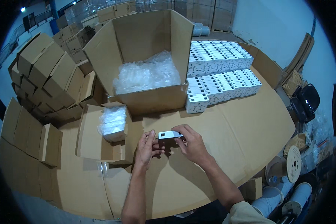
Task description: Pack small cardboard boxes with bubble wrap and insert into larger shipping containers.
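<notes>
A small white box (168, 134) with a dark square on its face is held level above the cardboard-covered table (227, 127). My right hand (192, 142) grips its right end between thumb and fingers. Just off the other end is my left hand (147, 150), fingers apart and curved, holding nothing that I can see. Left of that hand stands an open small carton (86, 140) with bubble-wrapped items (114, 120) inside. Behind my right hand, many similar white boxes (220, 56) are stacked in rows, the nearest one (196, 103) at the front left corner.
A large open carton (149, 100) with clear bubble wrap (147, 74) stands at the back. Brown cartons (52, 74) are piled on the left, near a flattened-looking carton (50, 145). Beyond the right edge are a black chair (305, 101) and cable spools (294, 164).
</notes>
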Demonstrator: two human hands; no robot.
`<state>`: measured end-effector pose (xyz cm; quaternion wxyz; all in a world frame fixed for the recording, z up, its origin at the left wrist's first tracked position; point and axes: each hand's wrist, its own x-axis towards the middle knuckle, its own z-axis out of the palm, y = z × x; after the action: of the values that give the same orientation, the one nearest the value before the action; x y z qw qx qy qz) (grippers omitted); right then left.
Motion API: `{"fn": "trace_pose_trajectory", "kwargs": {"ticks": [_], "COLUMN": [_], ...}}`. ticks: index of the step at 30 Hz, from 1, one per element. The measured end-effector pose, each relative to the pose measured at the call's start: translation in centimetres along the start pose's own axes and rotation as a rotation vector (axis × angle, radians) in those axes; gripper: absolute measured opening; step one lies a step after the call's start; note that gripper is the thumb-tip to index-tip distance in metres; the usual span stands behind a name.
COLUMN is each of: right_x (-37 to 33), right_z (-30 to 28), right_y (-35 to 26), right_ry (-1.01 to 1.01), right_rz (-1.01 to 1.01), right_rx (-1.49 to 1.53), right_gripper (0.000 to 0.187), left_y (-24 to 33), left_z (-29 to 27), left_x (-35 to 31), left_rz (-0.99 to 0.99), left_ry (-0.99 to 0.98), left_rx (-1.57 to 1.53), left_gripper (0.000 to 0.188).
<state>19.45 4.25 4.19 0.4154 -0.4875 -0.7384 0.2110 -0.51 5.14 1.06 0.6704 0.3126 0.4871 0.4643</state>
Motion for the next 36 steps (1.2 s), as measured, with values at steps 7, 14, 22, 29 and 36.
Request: {"fn": "trace_pose_trajectory", "kwargs": {"ticks": [7,14,22,29,36], "right_x": [-0.1,0.0,0.3,0.0,0.2], "right_z": [2.1,3.7,2.8,2.4,2.2], "right_y": [1.7,4.4,4.5,4.8,4.6], "right_ry": [-0.042,0.002,-0.02,-0.058,-0.079], "right_rz": [-0.005,0.231,0.238,0.223,0.214], "right_rx": [0.232,0.568,0.31,0.248,0.274], "right_gripper": [0.029,0.022,0.024,0.032,0.034], "left_y": [-0.4,-0.1,-0.7,-0.6,-0.4], "left_z": [-1.5,-1.4,-1.8,-1.9,-1.7], "left_x": [0.8,1.4,1.5,1.1,0.9], "left_rz": [0.174,0.288,0.385,0.395,0.397], "left_ry": [0.049,0.041,0.045,0.03,0.049], "left_rx": [0.026,0.152,0.343,0.563,0.597], "left_gripper": [0.041,0.049,0.039,0.037,0.047]}}
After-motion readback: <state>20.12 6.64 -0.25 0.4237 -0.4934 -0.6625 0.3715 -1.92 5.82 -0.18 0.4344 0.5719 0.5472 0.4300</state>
